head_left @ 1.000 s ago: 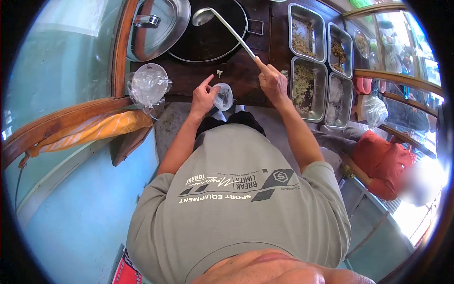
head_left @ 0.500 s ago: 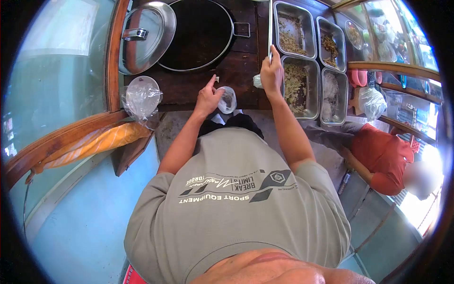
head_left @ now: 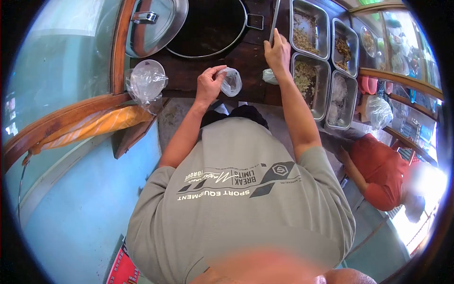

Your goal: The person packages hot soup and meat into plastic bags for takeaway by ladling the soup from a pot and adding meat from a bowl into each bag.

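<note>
At the rim of a small clear plastic bag (head_left: pixel 231 82), my left hand (head_left: pixel 209 86) pinches with its fingers closed. The bag hangs open-mouthed over the dark wooden counter's near edge. My right hand (head_left: pixel 278 54) is closed around a long, thin metal handle (head_left: pixel 275 19) that runs out of the top of the view. A small whitish bag (head_left: pixel 269 76) lies beside my right wrist. Right of that hand are metal trays of chopped food, the closest one (head_left: pixel 308 78) partly behind my forearm.
A large round dark pan (head_left: pixel 208 28) sits at the top, beside a steel lid (head_left: pixel 153 28). Plastic covers a round container (head_left: pixel 149 80) at the left. An orange cloth (head_left: pixel 94 128) hangs below the window frame. On the right is a person in a red shirt (head_left: pixel 378 165).
The view has shifted slightly. My left hand has gone from pointing beside the plastic bag to pinching its rim. My right hand still grips the metal handle.
</note>
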### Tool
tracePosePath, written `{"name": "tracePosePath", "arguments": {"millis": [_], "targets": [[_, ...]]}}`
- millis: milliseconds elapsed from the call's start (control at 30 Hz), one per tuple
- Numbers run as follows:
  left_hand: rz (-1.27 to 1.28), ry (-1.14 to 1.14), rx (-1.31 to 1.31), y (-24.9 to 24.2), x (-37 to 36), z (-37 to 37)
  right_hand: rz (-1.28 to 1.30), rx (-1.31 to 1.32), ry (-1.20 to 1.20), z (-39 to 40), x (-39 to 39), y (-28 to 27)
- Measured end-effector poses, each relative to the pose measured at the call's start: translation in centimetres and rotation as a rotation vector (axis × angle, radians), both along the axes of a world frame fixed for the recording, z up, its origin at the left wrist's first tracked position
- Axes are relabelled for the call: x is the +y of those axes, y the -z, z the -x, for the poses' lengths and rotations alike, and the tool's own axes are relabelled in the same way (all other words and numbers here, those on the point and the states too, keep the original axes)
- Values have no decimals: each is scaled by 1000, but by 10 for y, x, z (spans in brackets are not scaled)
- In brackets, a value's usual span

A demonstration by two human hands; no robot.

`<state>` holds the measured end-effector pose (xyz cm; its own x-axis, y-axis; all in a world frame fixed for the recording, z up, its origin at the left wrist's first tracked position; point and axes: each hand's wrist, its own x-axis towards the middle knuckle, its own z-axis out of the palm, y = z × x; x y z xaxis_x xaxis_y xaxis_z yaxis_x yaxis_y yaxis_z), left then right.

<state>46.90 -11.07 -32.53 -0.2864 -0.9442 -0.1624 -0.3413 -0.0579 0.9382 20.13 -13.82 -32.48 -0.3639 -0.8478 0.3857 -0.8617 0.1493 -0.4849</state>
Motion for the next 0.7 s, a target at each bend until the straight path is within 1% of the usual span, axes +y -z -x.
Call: {"name": "tracePosePath", "arguments": {"millis": [33, 67, 133, 200, 233, 300, 333, 400, 433, 533, 633, 700], "targets": [[12, -2, -19, 5, -1, -4, 87, 54, -104, -2, 5, -15], [17, -17, -13, 4, -1, -6, 172, 106, -208, -12, 14, -48], [24, -41, 0, 1, 2, -8, 145, -118, -570, -32, 40, -67], [-15, -55, 61, 7, 4, -9, -190, -287, -905, -58, 68, -78], [-36, -56, 93, 10, 5, -9, -325, -179, -906, -68, 78, -75], [32, -19, 58, 13, 5, -10, -566, 34, -901, -82, 84, -65], [67, -5, 39, 15, 5, -12, -592, 78, -891, -87, 83, -56], [50, 39, -51, 12, 4, -19, -642, 161, -877, -98, 82, -41], [45, 61, -96, 10, 2, -21, -628, 179, -869, -100, 82, -36], [96, -39, -176, 1, 13, -26, -618, 222, -854, -106, 81, -28], [96, -76, -150, 20, 34, -35, -658, 232, -862, -110, 81, -19], [-118, -150, 6, 20, 43, -34, -668, 229, -860, -111, 83, -20]]}}
